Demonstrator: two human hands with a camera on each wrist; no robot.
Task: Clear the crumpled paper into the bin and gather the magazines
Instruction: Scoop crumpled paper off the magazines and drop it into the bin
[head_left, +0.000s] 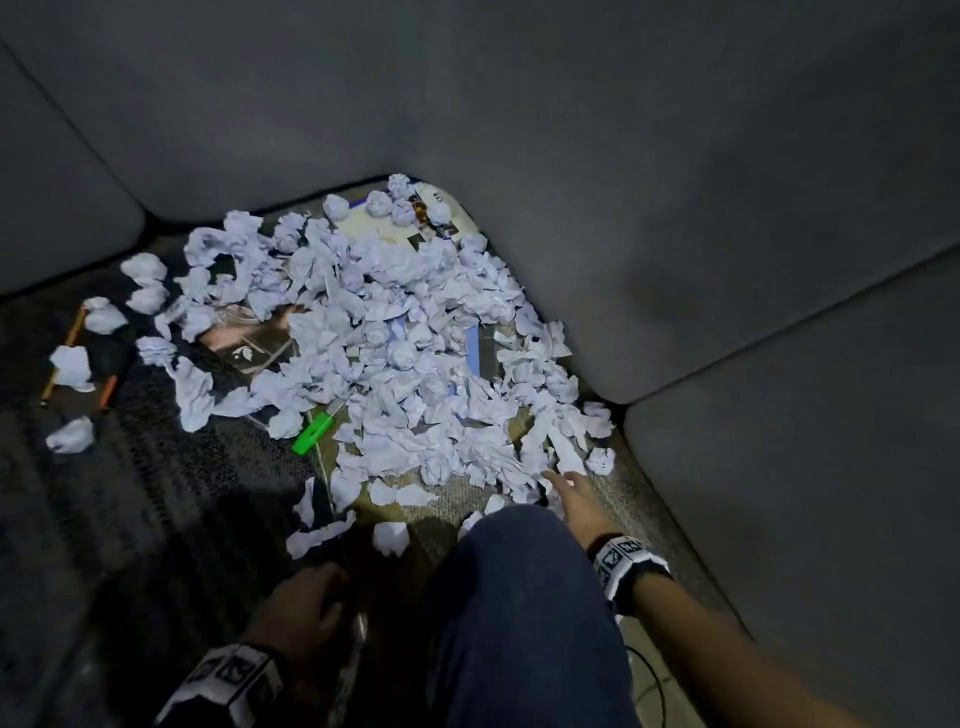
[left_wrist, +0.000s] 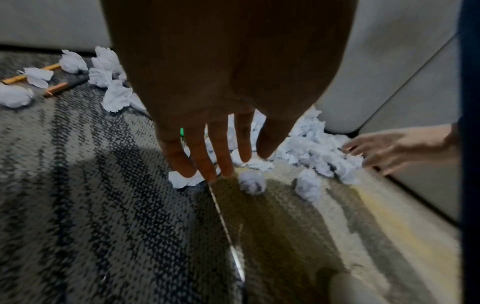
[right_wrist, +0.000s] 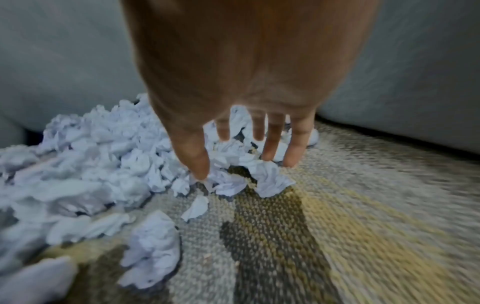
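A big heap of crumpled white paper lies on the carpet in the corner of a grey sofa. Magazines are partly buried under it: one with a dark cover, one pale at the far end, one with a blue strip. My right hand reaches the heap's near right edge with fingers spread and straight; in the right wrist view the right hand has its fingertips among paper scraps. My left hand hovers low and empty, and the left wrist view shows the left hand with straight fingers over a scrap.
A green highlighter lies at the heap's near left edge. Pencils and an orange pen lie among loose paper balls on the left. Sofa cushions wall in the back and right. My knee in blue jeans is between my hands.
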